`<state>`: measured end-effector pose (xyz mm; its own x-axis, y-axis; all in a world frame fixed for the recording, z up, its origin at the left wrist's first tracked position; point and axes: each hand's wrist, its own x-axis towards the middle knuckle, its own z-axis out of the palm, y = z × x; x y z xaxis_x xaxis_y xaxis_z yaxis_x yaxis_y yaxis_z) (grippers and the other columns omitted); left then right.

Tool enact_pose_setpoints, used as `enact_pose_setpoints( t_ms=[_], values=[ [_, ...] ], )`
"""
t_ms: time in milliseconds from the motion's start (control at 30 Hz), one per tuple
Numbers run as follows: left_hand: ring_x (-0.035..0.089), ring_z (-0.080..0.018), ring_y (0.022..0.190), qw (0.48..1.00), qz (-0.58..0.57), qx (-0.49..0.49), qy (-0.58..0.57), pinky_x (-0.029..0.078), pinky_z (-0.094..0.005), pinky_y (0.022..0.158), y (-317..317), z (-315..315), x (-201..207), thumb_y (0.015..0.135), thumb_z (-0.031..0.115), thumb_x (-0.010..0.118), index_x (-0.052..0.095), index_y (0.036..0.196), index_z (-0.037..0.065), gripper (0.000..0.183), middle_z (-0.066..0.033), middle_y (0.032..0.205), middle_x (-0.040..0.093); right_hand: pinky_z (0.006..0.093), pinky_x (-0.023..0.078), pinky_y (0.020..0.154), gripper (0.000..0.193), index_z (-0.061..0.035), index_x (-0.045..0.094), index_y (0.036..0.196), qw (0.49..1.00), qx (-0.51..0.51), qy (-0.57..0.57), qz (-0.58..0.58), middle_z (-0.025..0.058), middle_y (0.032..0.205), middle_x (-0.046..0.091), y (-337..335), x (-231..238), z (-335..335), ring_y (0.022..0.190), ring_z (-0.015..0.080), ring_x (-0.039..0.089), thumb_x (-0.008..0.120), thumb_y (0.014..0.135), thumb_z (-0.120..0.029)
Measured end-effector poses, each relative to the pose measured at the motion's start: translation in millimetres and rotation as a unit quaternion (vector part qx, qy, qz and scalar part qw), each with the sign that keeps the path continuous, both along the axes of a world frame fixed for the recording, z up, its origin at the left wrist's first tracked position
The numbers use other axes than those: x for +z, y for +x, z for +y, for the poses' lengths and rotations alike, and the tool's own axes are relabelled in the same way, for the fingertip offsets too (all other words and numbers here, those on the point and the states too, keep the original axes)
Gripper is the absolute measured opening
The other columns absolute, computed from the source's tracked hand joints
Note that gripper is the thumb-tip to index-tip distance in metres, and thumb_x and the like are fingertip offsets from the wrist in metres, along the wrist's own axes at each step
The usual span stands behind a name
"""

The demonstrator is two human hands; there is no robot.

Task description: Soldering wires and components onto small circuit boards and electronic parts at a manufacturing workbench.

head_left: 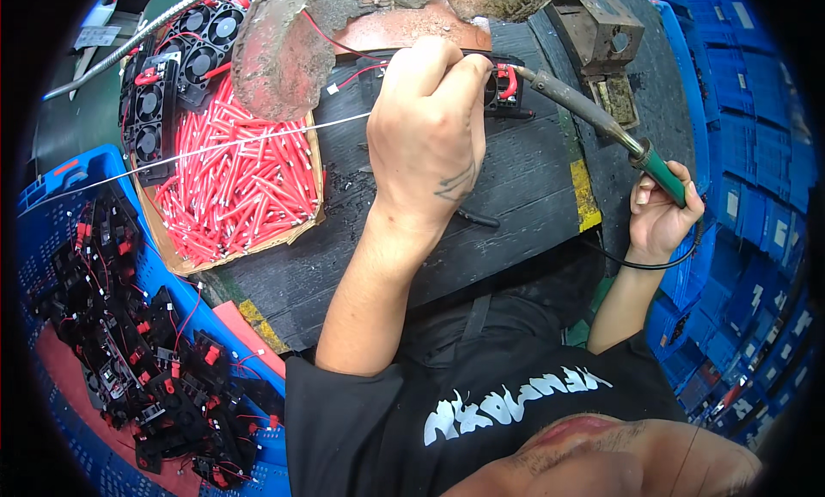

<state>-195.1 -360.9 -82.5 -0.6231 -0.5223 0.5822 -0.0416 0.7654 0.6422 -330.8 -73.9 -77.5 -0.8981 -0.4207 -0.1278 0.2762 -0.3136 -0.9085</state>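
Note:
My left hand (430, 128) is closed over a black fan module (524, 112) on the bench, its fingers pinched on a thin solder wire (284, 131) that runs in from the left. Its fingertips are hidden behind the hand. A soldering iron (584, 110) with a green handle is in my right hand (660, 213), held at a slant. The iron's tip lies at the red wire and terminals (509, 83) on the module; whether it touches them I cannot tell. A thin red lead with a white plug (333, 89) sticks out left of my left hand.
A cardboard tray (320, 175) of short red wires stands left, with black fans (203, 60) behind it. Lower left, a blue crate (120, 158) holds wired black modules. A ragged metal hood (284, 59) overhangs the work. A metal stand (601, 29) is far right, near blue bins (748, 188).

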Motion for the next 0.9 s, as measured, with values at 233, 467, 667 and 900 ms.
enact_pose_setpoints(
  t_ms=[233, 467, 667, 900],
  values=[
    [0.058, -0.0270, 0.079, 1.000, -0.019, -0.001, -0.017, 0.049, -0.0361, 0.070, 0.9, 1.7, -0.6, 0.078, 0.002, 0.067, 0.066, 0.090, 0.003, 0.012, -0.0073, 0.083, 0.055, 0.0313, 0.048, 0.048, 0.044, -0.0045, 0.064, 0.114, 1.000, 0.001, 0.002, -0.001, 0.0194, 0.083, 0.067, -1.8, -1.8, 1.8, 0.059, 0.0237, 0.062, 0.042, 0.097, -0.039],
    [0.062, -0.0249, 0.073, 1.000, 0.000, 0.013, -0.021, 0.050, -0.0328, 0.067, -1.6, 2.2, -1.9, 0.080, -0.002, 0.071, 0.070, 0.091, 0.002, 0.011, -0.0078, 0.082, 0.061, 0.0310, 0.048, 0.047, 0.045, -0.0046, 0.064, 0.114, 1.000, 0.002, 0.003, -0.002, 0.0191, 0.083, 0.067, -3.0, -2.1, 2.1, 0.059, 0.0236, 0.062, 0.042, 0.097, -0.040],
    [0.061, -0.0245, 0.072, 0.999, 0.000, 0.021, -0.024, 0.049, -0.0326, 0.066, -2.2, 4.3, -2.6, 0.080, -0.002, 0.071, 0.070, 0.091, 0.002, 0.012, -0.0076, 0.081, 0.060, 0.0308, 0.048, 0.047, 0.045, -0.0044, 0.064, 0.114, 1.000, 0.000, 0.003, -0.001, 0.0193, 0.083, 0.067, -3.6, -1.7, 1.4, 0.059, 0.0233, 0.062, 0.042, 0.097, -0.040],
    [0.061, -0.0241, 0.070, 1.000, 0.016, 0.011, -0.023, 0.049, -0.0324, 0.065, 0.0, 1.0, -0.8, 0.080, -0.003, 0.071, 0.071, 0.092, 0.002, 0.013, -0.0077, 0.081, 0.060, 0.0308, 0.048, 0.047, 0.044, -0.0043, 0.064, 0.114, 1.000, 0.004, 0.001, -0.002, 0.0189, 0.083, 0.067, -3.2, -0.8, 1.1, 0.060, 0.0233, 0.062, 0.042, 0.097, -0.039]
  ],
)
